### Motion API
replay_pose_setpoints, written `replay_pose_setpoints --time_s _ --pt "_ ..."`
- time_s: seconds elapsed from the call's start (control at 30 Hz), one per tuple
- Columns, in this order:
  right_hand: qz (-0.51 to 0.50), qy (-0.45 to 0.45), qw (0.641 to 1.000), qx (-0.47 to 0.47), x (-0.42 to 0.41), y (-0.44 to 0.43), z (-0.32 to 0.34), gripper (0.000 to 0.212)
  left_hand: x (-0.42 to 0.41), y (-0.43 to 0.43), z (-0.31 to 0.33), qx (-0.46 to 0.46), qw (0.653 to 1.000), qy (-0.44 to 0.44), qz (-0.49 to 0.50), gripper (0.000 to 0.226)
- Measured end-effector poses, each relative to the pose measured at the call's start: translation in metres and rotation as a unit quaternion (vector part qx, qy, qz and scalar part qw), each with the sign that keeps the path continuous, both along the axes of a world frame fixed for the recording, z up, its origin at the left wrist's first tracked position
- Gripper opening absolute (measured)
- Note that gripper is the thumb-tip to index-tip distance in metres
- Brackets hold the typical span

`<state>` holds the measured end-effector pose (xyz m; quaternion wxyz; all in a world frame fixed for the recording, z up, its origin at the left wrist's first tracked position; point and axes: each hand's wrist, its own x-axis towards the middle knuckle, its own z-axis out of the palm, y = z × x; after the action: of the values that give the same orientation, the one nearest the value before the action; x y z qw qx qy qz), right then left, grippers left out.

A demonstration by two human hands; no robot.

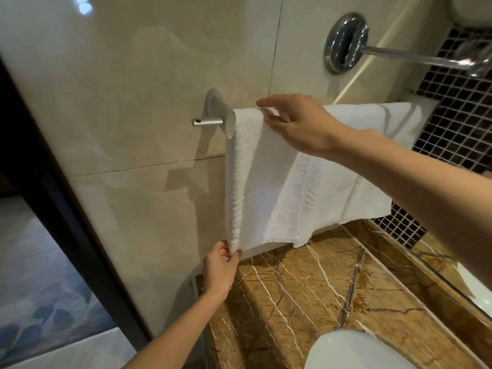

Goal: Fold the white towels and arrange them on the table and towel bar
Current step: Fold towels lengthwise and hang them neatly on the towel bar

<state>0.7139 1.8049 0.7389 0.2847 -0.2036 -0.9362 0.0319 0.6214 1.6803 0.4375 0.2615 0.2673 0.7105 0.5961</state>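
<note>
towel (269, 182) on bar, hands at top, bottom

Metal towel bar (210, 121) is fixed to the beige tiled wall (133, 75) at center-left of frame, with a white towel (266, 182) draped over it and hanging down mid-frame. Brown veined marble counter (306, 302) fills the lower right. A white rounded object (351, 352) sits on it at the bottom edge.

A bathroom, shown by glossy wall tiles (127, 75), towel bar (208, 121) and marble counter (319, 288).

Two hands (221, 270) (298, 123), one towel bar (207, 121), seemingly two towels (266, 182) (372, 118) (overlapping).
</note>
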Motion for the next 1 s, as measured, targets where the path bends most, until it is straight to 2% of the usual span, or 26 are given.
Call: replay_pose_setpoints --time_s 0.17,0.27,0.33,0.4,0.53,0.6,0.7,0.77,0.83,0.93,1.0 --pt "-0.05 -0.045 0.995 0.068 0.015 0.007 0.0 0.028 -0.006 0.004 0.025 -0.001 0.997 0.072 0.009 0.033" --pt "-0.063 -0.05 0.995 0.051 0.022 0.008 -0.001 0.028 -0.014 0.005 0.048 -0.006 0.991 0.123 0.048 0.063" --pt "-0.064 -0.055 0.995 0.047 0.025 0.008 -0.002 0.027 -0.019 0.002 0.068 0.014 0.986 0.15 0.067 0.072" --pt "-0.065 -0.064 0.995 0.046 0.026 0.007 0.0 0.026 -0.023 -0.002 0.09 0.057 0.981 0.164 0.08 0.068" --pt "-0.064 -0.071 0.995 0.035 0.026 0.003 0.003 0.023 -0.031 -0.014 0.144 0.203 0.956 0.181 0.111 0.031" --pt "-0.073 -0.071 0.994 0.03 0.025 0.0 0.003 0.026 -0.037 -0.019 0.172 0.272 0.934 0.186 0.138 0.026" --pt "-0.088 -0.072 0.993 0.019 0.025 -0.004 0.004 0.028 -0.046 -0.022 0.216 0.314 0.914 0.213 0.146 0.02" --pt "-0.092 -0.076 0.993 0.007 0.026 -0.006 0.005 0.028 -0.05 -0.022 0.243 0.314 0.905 0.255 0.135 0.012" --pt "-0.091 -0.084 0.992 0.0 0.027 -0.007 0.006 0.025 -0.052 -0.021 0.269 0.295 0.887 0.336 0.115 0.016" --pt "-0.092 -0.106 0.99 -0.012 0.028 -0.007 0.011 0.019 -0.049 -0.013 0.296 0.201 0.85 0.485 0.049 0.02" --pt "-0.094 -0.116 0.989 -0.017 0.028 -0.007 0.015 0.018 -0.045 -0.003 0.307 0.137 0.831 0.538 -0.008 0.022"
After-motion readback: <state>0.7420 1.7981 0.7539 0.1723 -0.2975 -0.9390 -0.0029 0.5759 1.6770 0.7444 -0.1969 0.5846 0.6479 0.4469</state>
